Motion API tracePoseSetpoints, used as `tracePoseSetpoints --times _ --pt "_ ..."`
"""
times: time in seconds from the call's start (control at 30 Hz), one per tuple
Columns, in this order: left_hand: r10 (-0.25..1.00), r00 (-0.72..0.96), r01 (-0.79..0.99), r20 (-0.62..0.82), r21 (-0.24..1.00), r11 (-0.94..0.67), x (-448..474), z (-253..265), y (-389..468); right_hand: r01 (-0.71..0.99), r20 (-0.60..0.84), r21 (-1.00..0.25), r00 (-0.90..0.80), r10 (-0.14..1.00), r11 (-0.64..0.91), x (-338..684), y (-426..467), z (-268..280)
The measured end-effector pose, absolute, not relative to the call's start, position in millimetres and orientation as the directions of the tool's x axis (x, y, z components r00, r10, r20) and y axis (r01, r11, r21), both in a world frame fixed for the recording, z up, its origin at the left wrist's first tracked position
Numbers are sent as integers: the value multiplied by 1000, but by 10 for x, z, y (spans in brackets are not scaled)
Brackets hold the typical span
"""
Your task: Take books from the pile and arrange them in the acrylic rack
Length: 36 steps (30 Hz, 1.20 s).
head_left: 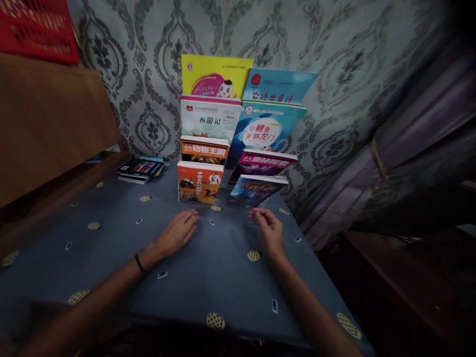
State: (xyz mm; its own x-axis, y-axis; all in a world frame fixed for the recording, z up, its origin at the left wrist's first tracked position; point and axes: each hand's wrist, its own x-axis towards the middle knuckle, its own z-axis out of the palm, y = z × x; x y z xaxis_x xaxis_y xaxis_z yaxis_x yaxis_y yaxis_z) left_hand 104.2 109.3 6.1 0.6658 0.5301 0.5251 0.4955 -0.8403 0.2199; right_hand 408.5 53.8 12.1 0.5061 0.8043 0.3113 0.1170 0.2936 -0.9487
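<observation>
My left hand [177,232] is at the tablecloth in front of the books, palm down with its fingers stretched out and nothing in it. My right hand [269,231] is open too, its fingers slightly bent, just short of the dark blue book [256,190]. Nearest to my left hand stands an orange book [201,183]. Behind these two, books rise in two stepped columns on a clear stand whose edges barely show. They include an animal book [205,149], a purple book [264,162], a white book [208,119], a carp book [266,128], a yellow book [215,74] and a light blue book [280,85].
A small pile of books [141,168] lies at the table's back left. A wooden cabinet [52,124] with a red basket [39,29] on top stands at the left. Patterned wallpaper [148,59] is behind, and a tied curtain [368,153] hangs at the right.
</observation>
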Motion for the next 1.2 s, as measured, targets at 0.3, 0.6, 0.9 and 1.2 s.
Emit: tracePoseSetpoints --times 0.3,0.6,0.9,1.2 --pt "805 327 565 494 581 -586 641 34 1397 236 406 -907 281 869 348 3356 1021 104" --pt "775 150 365 614 694 -620 931 440 1836 210 455 -890 355 817 405 3090 1413 309" --pt "767 178 160 616 751 -640 1209 620 2016 136 493 -868 353 795 478 3016 1561 403" --pt "831 356 74 427 874 -480 1078 776 2245 94 422 -906 295 857 413 3117 1723 445"
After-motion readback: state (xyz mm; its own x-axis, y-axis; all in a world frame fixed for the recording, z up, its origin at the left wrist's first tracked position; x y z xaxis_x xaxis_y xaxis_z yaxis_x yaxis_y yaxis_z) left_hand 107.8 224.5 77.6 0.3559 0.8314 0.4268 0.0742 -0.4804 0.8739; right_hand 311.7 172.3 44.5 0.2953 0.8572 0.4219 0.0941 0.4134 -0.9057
